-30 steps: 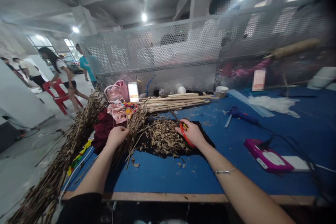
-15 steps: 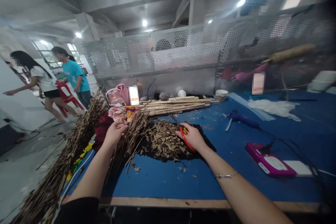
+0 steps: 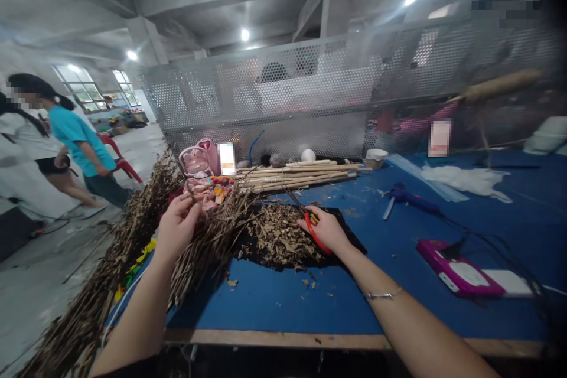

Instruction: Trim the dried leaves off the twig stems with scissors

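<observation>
Ideally, the right hand (image 3: 330,231), wrapped round the red-handled scissors (image 3: 313,236), angles the blades clear of the left hand (image 3: 177,223), whose narrow pinch, contents unclear, stays gentle over the brittle-looking stalks (image 3: 217,236) just beside it.

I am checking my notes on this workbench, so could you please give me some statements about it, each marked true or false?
1. The right hand holds red-handled scissors. True.
2. The leaf fragments lie on a white cloth. False: they lie on a black sheet.
3. The left hand is nearer the dry stalks than the glue gun. True.
4. The magenta box is in the left hand. False: it lies on the blue table.
</observation>
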Demonstrator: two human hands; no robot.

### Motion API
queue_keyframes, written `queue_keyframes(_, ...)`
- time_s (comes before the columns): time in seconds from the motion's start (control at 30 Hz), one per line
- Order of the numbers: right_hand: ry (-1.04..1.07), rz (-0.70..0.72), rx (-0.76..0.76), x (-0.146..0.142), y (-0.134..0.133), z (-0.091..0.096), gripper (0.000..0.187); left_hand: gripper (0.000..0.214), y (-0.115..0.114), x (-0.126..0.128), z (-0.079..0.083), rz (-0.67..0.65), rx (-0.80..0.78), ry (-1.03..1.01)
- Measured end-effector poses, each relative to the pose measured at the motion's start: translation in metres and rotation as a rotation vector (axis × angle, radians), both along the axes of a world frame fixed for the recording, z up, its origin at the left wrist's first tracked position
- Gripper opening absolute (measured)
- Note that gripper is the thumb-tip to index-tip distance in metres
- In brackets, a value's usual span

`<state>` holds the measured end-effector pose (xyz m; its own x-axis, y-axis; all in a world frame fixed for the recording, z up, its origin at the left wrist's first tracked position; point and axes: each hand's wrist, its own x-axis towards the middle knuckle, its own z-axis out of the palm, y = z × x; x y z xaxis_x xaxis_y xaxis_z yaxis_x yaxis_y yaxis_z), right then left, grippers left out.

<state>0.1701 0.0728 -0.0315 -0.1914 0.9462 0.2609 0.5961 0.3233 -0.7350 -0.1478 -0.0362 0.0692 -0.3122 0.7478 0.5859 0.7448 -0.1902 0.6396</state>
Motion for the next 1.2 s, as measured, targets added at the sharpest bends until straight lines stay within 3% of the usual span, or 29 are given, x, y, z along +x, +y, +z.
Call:
queue_keyframes(0.13,0.000,0.000,0.004,0.000,0.001,-0.002,0.044,0.030,-0.009,0.005,0.003,0.148,0.148,0.255)
queue_keyframes(0.23,0.006,-0.007,0.007,0.000,0.001,-0.002,0.043,0.031,-0.005,0.004,-0.006,0.089,0.030,0.420)
queue_keyframes(0.37,0.010,-0.018,0.011,0.000,-0.001,0.000,0.042,0.035,-0.001,0.005,-0.015,0.177,-0.101,0.375)
queue_keyframes(0.53,0.002,-0.004,0.044,-0.001,-0.003,0.001,0.042,0.036,0.002,0.012,-0.011,0.264,-0.047,0.413)
queue_keyframes(0.63,0.018,-0.019,0.041,-0.001,-0.003,0.002,0.042,0.034,0.012,0.025,-0.014,0.149,-0.032,0.128)
queue_keyframes(0.7,0.053,-0.039,0.046,-0.001,-0.003,0.003,0.043,0.031,0.021,0.042,-0.021,-0.040,-0.090,-0.214)
queue_keyframes(0.8,0.159,-0.060,0.098,-0.001,-0.005,0.007,0.045,0.031,0.036,0.081,-0.030,-0.342,-0.300,-0.801)
queue_keyframes(0.9,0.280,-0.041,0.138,-0.002,-0.012,0.015,0.045,0.036,0.050,0.123,-0.032,-0.617,-0.302,-1.216)
queue_keyframes(1.0,0.413,0.095,0.070,-0.006,-0.024,0.027,0.042,0.035,0.061,0.156,-0.032,-0.719,-0.221,-1.356)
queue_keyframes(1.13,0.587,0.333,-0.123,-0.013,-0.039,0.040,0.039,0.035,0.071,0.178,-0.040,-0.628,-0.150,-1.345)
queue_keyframes(1.2,0.625,0.361,-0.180,-0.015,-0.043,0.043,0.038,0.036,0.073,0.181,-0.045,-0.572,-0.123,-1.291)
